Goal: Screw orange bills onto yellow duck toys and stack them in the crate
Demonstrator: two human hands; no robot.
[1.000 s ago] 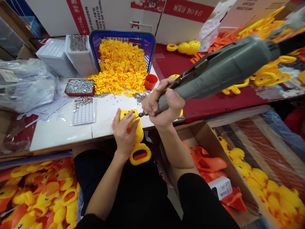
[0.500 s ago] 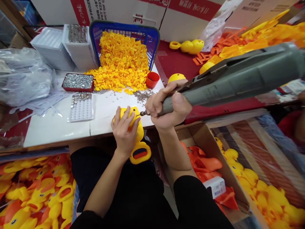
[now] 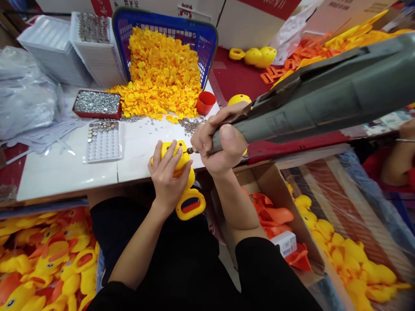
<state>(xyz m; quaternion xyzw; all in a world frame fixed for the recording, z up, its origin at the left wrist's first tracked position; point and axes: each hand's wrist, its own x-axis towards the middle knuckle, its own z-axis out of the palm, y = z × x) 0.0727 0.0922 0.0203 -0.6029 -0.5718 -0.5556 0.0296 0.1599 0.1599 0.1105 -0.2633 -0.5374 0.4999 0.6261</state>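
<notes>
My left hand is closed over a yellow duck toy that rests on the near edge of the white table; the toy's orange-centred handle hangs past the edge. My right hand grips a large grey electric screwdriver, its bit touching the top of the toy beside my left fingers. The tool's body runs up to the right across the view.
A blue basket spills small yellow parts. A red tray of screws, a white cell tray and a red cup lie beyond. Boxes of yellow ducks and orange beaks flank my lap. Another person's arm is at right.
The view has shifted closer and downward. My hands, the toy and the screwdriver keep the same grip and contact; another person's arm has come into view at the right.
</notes>
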